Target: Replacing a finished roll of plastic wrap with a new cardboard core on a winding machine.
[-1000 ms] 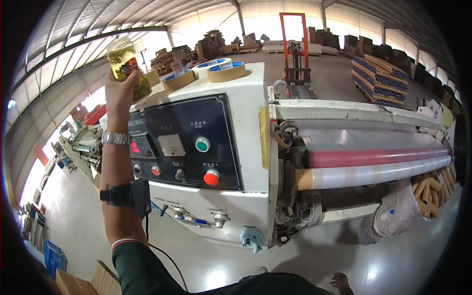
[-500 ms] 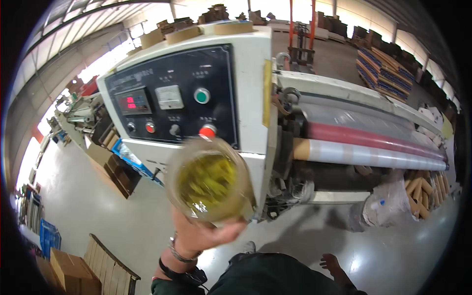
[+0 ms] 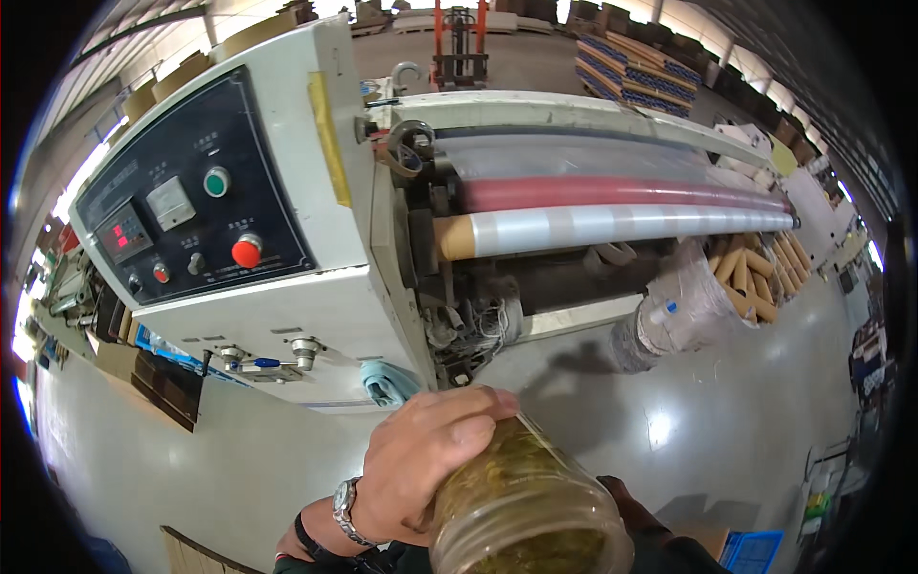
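A clear jar [image 3: 521,502] with yellow-green leaves inside is in my left hand [image 3: 426,459]. My fingers wrap round its far end, with the thumb along its side. The jar is tilted, its wide round end toward me at the lower edge; whether a lid covers that end I cannot tell. On the left wrist are a metal watch and a black band. My right hand [image 3: 615,490] is low beside the jar's right side, mostly hidden behind it, so its fingers do not show. Past my left hand, a light blue cloth [image 3: 387,381] hangs on the machine's front.
A white machine [image 3: 325,325] stands ahead, with a dark control panel [image 3: 196,191], red button [image 3: 247,252] and knobs. Rightward stretch its rollers [image 3: 622,222], a plastic-wrapped bundle [image 3: 679,306] and cardboard tubes [image 3: 755,277]. A blue crate [image 3: 753,551] is at lower right.
My left hand has brought the jar down and right, away from the control panel, and tipped it toward me. My right hand has come up close to the jar. The view has turned right.
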